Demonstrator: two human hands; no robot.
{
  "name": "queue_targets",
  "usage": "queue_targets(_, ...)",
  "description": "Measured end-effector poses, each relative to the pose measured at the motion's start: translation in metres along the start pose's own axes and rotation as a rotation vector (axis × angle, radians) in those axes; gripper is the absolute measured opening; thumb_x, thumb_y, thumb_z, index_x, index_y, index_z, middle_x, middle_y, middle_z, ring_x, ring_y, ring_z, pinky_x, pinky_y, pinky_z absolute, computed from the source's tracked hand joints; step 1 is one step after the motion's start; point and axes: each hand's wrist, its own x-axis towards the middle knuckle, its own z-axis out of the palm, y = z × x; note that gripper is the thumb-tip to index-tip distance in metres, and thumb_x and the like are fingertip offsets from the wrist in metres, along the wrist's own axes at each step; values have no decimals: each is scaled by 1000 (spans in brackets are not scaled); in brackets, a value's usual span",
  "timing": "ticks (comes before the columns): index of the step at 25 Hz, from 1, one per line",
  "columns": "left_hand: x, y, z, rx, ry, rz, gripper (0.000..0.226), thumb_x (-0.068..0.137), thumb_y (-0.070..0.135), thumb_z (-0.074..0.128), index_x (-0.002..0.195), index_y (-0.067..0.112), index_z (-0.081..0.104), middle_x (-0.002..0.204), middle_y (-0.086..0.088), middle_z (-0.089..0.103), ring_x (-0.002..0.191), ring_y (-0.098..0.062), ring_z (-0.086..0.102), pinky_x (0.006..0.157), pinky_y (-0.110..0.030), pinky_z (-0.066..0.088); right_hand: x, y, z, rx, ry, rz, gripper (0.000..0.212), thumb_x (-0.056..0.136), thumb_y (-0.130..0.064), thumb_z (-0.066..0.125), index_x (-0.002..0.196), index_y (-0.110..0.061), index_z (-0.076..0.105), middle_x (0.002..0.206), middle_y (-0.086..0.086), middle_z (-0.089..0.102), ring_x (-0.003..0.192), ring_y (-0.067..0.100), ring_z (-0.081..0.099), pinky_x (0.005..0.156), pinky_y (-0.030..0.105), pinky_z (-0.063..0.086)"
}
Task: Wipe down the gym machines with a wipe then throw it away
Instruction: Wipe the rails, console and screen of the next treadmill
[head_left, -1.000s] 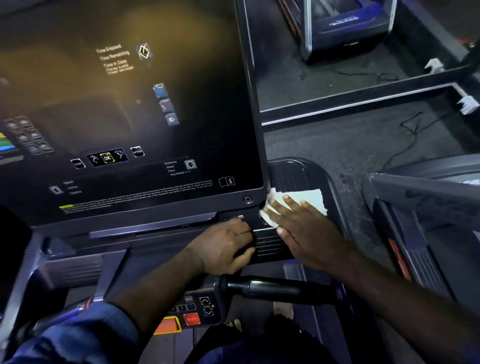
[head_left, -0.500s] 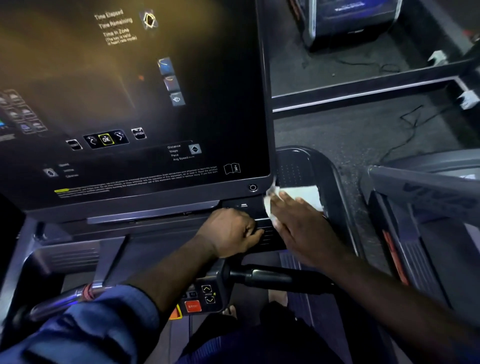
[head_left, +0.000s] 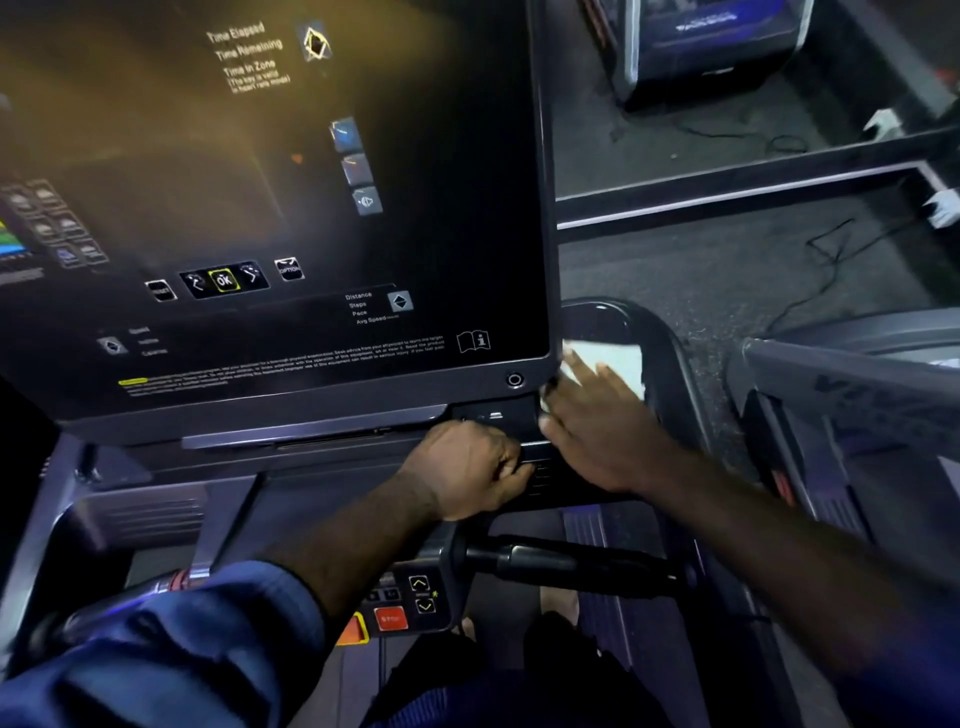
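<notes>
A treadmill console (head_left: 270, 208) with a dark glossy screen fills the upper left. A white wipe (head_left: 618, 364) lies flat on the console's right side tray, just past the screen's lower right corner. My right hand (head_left: 597, 431) presses down on the wipe with fingers spread; the hand covers the wipe's near part. My left hand (head_left: 467, 467) is curled over the ridged lower edge of the console below the screen, gripping it beside the right hand.
A black handlebar grip (head_left: 582, 564) juts right under my arms, beside a small panel with a red stop button (head_left: 390, 618) and arrow keys. A second machine (head_left: 852, 415) stands close on the right. Cables (head_left: 831, 260) trail over the dark floor beyond.
My right hand has slid the wipe up and to the right, from the ridged console edge onto the side tray. My left hand kept its grip on the edge.
</notes>
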Motion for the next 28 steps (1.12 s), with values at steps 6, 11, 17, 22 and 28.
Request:
queue_targets(6,-3,-1,3,-2,-17,-15,45,99,51,57,66,20,57,69,5,64,65,-19,61,60,-30,45,2,41,-7,12,27,63,64,104,-56,15,165,-39,10,175,-8,8,161,24,8,125,55,25)
queue_targets(11,-1,3,1,4,-36,-44,45,98,54,56,69,20,58,73,6,66,70,-18,63,64,-30,44,42,13,-13,28,-42,166,83,88,-53,-3,167,-31,10,175,-7,2,161,21,-1,128,54,7)
queue_targets(17,-1,4,1,15,-35,-54,45,98,55,57,69,20,60,72,7,66,68,-16,62,62,-28,35,-46,38,-1,19,7,99,61,105,-56,18,165,-44,8,174,-15,2,161,16,4,127,49,16)
queue_targets(22,-4,3,3,70,10,0,42,98,53,59,71,21,63,74,6,66,67,-19,64,57,-27,42,67,56,-15,61,66,209,76,99,-64,-7,165,-35,18,174,-6,15,160,24,13,125,58,18)
queue_targets(28,10,10,12,20,53,490,33,98,28,68,119,4,70,136,-17,62,125,-32,57,106,-45,50,-8,24,6,13,56,-19,60,103,-51,22,159,-34,34,170,-7,28,158,21,24,124,54,25)
